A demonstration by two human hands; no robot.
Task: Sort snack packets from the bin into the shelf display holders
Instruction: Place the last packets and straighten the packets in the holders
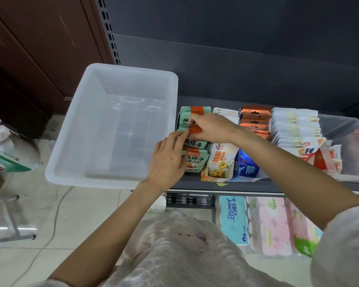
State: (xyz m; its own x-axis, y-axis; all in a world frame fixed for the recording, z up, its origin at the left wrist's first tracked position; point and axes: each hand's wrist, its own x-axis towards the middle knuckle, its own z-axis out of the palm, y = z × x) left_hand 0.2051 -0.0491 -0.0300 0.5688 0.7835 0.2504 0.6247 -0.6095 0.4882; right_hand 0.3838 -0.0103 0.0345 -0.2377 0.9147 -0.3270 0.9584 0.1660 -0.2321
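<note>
Bin [112, 125] empty on the shelf [247, 184]; both hands' grips, left hand [166, 160] and right hand [211, 128], pinch green packets [193, 145] upright, squaring them within the leftmost holder.

Translucent white bin [87, 129]; mint-green, orange-topped packets [195, 141]; orange packets [255, 119]; white-yellow packets [294, 127]; pink floral tissue packs [271, 226].
</note>
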